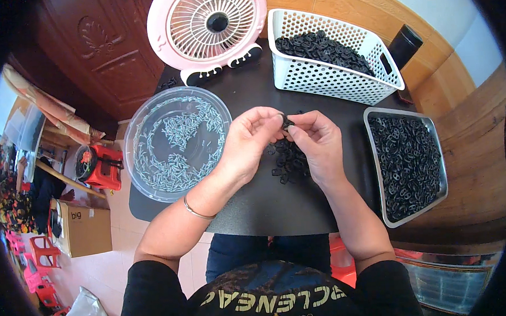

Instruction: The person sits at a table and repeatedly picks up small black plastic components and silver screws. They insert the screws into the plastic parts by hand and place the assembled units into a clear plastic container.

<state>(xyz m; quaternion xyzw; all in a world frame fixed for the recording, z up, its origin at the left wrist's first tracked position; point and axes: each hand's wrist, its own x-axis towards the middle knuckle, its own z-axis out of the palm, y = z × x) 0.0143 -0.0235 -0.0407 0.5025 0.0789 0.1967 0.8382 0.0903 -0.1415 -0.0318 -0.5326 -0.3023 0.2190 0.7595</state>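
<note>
My left hand (254, 136) and my right hand (320, 142) meet over the middle of the dark table. Between their fingertips they pinch a small black plastic piece (287, 122), partly covered by the fingers. Just below it lies a loose pile of similar black pieces (291, 163), close to my right hand. Left of my left hand stands a round clear tub (226, 111) with many small silvery pins (177, 171) scattered over its bottom. Whether a pin is in my fingers too, I cannot tell.
A white perforated basket (329, 87) of black pieces stands at the back right. Nearer on the right is a metal tray (386, 206) full of small black oval parts (408, 162). A pink fan (160, 43) stands at the back, and a black cylinder (405, 45) behind the basket.
</note>
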